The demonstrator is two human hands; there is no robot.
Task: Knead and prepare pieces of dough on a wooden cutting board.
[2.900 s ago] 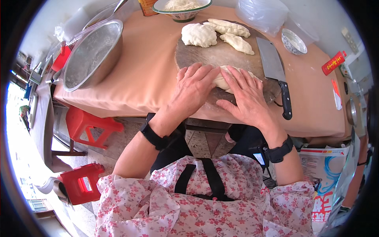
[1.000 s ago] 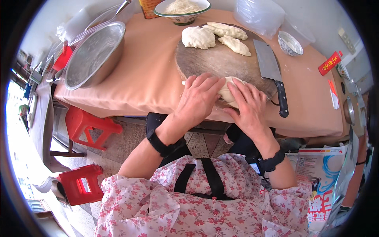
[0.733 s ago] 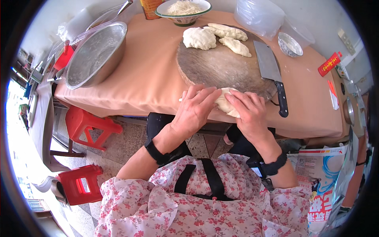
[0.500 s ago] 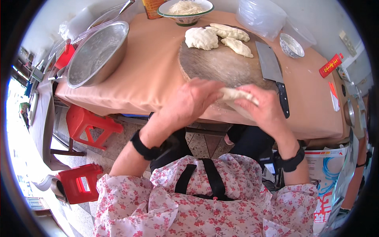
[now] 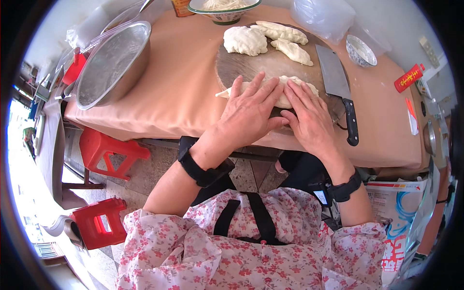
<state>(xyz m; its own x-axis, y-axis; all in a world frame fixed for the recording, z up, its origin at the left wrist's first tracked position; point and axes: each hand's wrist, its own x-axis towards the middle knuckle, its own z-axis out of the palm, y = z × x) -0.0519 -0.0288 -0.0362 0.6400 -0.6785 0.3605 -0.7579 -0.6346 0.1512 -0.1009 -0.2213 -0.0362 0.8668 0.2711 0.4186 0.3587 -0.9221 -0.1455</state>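
A long roll of pale dough lies across the near part of a round wooden board. My left hand rests flat on it with the fingers spread, and the dough's thin end pokes out to the left. Beside it, my right hand also lies on the dough, fingers stretched out, the two thumbs close together. Much of the roll is hidden under both hands. Farther back on the board sit a rounded dough lump, a long dough piece and a shorter one.
A cleaver lies on the board's right side, its black handle over the edge. On the cloth-covered table stand a large metal basin, a bowl of white shreds, a patterned small bowl and a red container. Red stools are at left.
Both hands held the dough roll raised over the board's near edge. Now the roll is down on the board, farther forward, and the hands have opened flat on top of it.
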